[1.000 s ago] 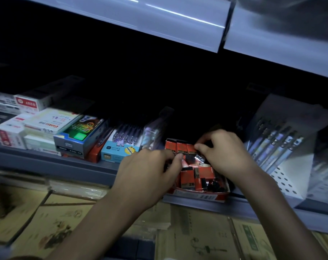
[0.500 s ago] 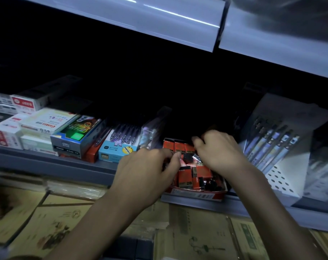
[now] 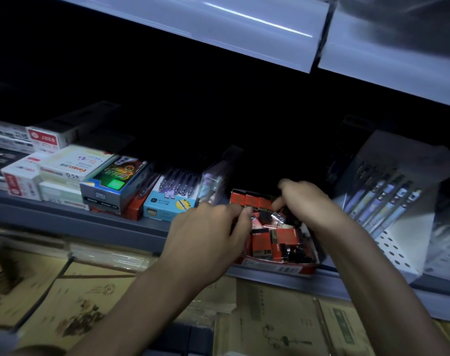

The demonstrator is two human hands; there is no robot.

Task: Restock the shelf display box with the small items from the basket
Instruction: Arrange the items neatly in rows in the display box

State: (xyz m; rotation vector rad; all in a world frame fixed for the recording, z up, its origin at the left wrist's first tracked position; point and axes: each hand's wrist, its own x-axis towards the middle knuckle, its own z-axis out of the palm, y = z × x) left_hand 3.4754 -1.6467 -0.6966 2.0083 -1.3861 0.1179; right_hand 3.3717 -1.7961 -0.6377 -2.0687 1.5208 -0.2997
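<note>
Small packs [image 3: 266, 249], red-orange w/ black ends, lie in the red display box [image 3: 277, 269] at the shelf [image 3: 77, 219] edge, right under both sets of fingers. A neat row stands along the far wall, just beyond the fingertips. The rest are a loose jumble nearer the wrists. Basket not in view.

L hand [image 3: 205, 237] sits at the box's left side, fingers [image 3: 246, 215] curled w/ thumb tip against the packs. Can't tell if it pinches one or only steadies the box. R hand [image 3: 308, 204] hangs over the far right corner, fingers curled down into the box. It's blurred, so can't tell if it grips anything either.

Risks, as I judge them:
- The box sits at the very lip of the shelf, so a pull toward the wrists could tip it onto the notebooks [image 3: 270, 317] below.
- Loose packs stand higher than the low front wall and could spill if fingers rake thru them.
- Dim light + blur make it easy to seat a pack crooked & break the row.

Writing: "2B" on several packs near the R wrist. Left of the L fingers is a blue pen box [image 3: 167, 209], logo prob. "deli". Further left is a dark box w/ green window [image 3: 110, 186], then white boxes [image 3: 74, 163], one reading "0.5". Right of the R fingers is a white rack of pens [image 3: 383, 201], text too small to read.
</note>
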